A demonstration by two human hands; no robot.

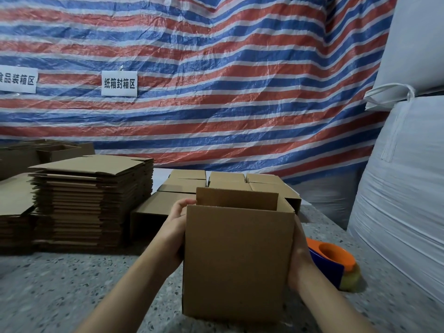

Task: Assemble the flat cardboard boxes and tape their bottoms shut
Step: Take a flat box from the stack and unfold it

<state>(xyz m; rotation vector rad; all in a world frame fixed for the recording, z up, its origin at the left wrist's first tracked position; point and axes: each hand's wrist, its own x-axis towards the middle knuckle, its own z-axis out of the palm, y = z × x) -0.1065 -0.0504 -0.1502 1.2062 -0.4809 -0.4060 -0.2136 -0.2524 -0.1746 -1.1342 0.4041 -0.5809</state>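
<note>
A striped red, white and blue tarp hangs behind the speckled worktop, bearing two white paper signs. Bulging white sacks stand at right.

right hand mostly hidden behind box, left sign cropped
</note>
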